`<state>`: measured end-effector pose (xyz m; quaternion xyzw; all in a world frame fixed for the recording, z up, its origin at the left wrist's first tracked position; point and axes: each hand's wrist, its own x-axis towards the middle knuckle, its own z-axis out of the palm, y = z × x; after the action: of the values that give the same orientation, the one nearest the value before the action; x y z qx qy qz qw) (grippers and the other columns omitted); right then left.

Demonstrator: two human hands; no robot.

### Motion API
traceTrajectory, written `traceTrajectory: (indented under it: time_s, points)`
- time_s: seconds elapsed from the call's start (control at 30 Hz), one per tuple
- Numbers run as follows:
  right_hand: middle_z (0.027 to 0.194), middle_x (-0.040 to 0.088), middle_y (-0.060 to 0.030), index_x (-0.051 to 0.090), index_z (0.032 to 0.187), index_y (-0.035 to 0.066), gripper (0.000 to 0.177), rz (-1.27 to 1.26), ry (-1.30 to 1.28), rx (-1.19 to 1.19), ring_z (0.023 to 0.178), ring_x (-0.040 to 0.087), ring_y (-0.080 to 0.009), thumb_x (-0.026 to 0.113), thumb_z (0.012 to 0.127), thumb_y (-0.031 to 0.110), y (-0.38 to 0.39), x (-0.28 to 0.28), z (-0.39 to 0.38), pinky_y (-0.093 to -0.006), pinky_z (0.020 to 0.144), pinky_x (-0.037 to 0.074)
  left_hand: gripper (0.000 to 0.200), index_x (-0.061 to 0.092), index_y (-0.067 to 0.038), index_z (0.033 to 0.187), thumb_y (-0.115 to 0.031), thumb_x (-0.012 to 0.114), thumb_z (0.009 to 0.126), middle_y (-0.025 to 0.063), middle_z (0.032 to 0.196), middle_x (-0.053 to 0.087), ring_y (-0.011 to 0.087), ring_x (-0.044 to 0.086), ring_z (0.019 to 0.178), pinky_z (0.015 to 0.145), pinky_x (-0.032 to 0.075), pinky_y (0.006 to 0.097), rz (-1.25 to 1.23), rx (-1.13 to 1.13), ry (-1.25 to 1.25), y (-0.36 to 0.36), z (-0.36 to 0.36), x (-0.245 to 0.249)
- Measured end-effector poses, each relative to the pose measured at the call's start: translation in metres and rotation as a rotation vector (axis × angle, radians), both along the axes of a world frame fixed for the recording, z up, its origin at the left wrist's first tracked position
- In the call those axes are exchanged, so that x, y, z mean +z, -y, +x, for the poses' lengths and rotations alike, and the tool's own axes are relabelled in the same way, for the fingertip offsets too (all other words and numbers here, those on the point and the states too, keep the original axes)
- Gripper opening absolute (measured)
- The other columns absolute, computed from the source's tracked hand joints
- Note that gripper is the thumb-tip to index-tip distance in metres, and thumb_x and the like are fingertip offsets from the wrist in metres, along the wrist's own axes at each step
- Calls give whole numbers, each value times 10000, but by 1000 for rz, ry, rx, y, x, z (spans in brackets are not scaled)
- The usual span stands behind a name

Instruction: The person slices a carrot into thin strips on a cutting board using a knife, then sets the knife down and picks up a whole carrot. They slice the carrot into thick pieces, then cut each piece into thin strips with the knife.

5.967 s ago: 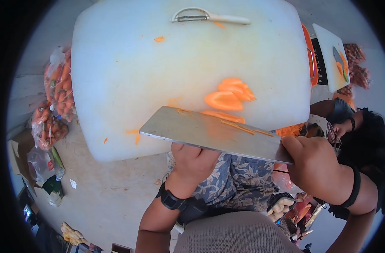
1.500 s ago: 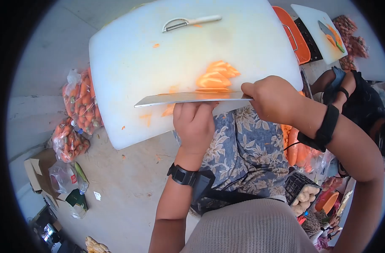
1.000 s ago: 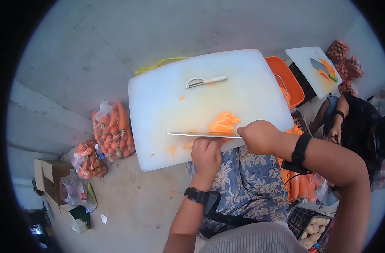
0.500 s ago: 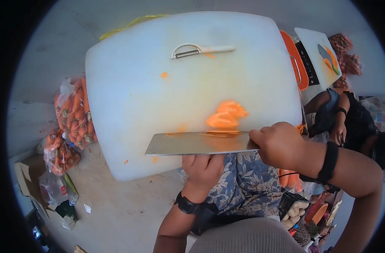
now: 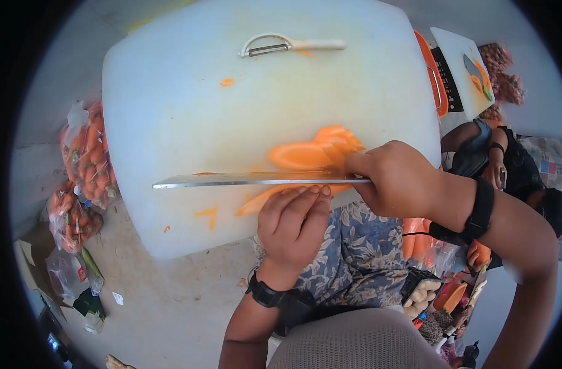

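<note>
A cleaver point(image 5: 256, 179) stands edge-down on the white cutting board point(image 5: 188, 80), its handle wrapped by my right hand point(image 5: 398, 178). My left hand point(image 5: 293, 224) presses its fingertips on a carrot piece point(image 5: 256, 202) on the near side of the blade. Beyond the blade lie overlapping carrot slices point(image 5: 305, 155). A white peeler point(image 5: 293, 46) rests near the board's far edge. Small carrot scraps point(image 5: 226, 82) are scattered on the board.
Bags of carrots point(image 5: 90, 160) stand on the floor at the left. At the right are an orange tub point(image 5: 439, 80), a smaller board point(image 5: 459, 67) with a knife, and a seated person's arm point(image 5: 496, 160). A crate of potatoes point(image 5: 419, 295) is at lower right.
The blade has turned from tilted to nearly upright, and the slices beyond it are more spread. A carrot piece now shows by my left fingers. The whole view has shifted slightly.
</note>
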<state>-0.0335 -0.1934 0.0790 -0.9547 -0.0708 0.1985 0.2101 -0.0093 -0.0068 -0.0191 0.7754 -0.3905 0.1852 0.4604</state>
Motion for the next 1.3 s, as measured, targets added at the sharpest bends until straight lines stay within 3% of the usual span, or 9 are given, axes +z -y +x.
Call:
traceTrajectory:
  time_s: [0.1, 0.27, 0.5, 0.73, 0.8, 1.3]
  points:
    - [702, 645, -132, 584, 866, 41, 128, -23, -1, -12, 650, 639, -358, 625, 748, 71, -4, 0, -1, -430, 615, 514, 155, 705, -50, 803, -15, 803, 689, 31, 885, 620, 222, 602, 828, 730, 524, 322, -31, 20, 29, -1, 0, -2]
    - [677, 633, -155, 569, 850, 43, 108, -219, -14, 11, 583, 635, -326, 625, 767, 83, -23, 8, -9, -418, 536, 506, 149, 707, -29, 825, -6, 762, 689, 58, 928, 658, 242, 615, 888, 733, 544, 355, -26, 1, 78, -12, 2, -3]
    - [629, 605, -118, 540, 819, 43, 105, -229, 101, -23, 529, 613, -286, 618, 758, 77, -31, 41, -46, -389, 503, 498, 223, 719, 13, 873, 64, 670, 661, 115, 947, 670, 309, 642, 856, 757, 519, 386, -44, -11, 88, -15, 1, -12]
    - [631, 579, -107, 529, 823, 45, 125, -266, 101, -28, 533, 603, -285, 616, 738, 74, -19, 50, -70, -390, 503, 494, 209, 713, 14, 883, 45, 687, 678, 110, 959, 668, 309, 643, 869, 768, 518, 398, -30, -7, 122, -16, 0, -13]
    - [632, 574, -107, 527, 823, 46, 127, -273, 98, -30, 527, 599, -285, 616, 737, 75, -19, 52, -72, -391, 496, 490, 231, 723, -35, 814, 14, 675, 593, 92, 956, 684, 289, 643, 907, 849, 526, 404, -35, 22, 105, -16, -2, -16]
    - [619, 551, -89, 499, 839, 36, 199, -337, 53, -21, 508, 586, -264, 640, 702, 67, -8, 60, -78, -371, 459, 473, 278, 729, -57, 825, -34, 679, 553, 65, 962, 689, 269, 650, 895, 846, 524, 393, -35, -19, 29, -18, 0, -8]
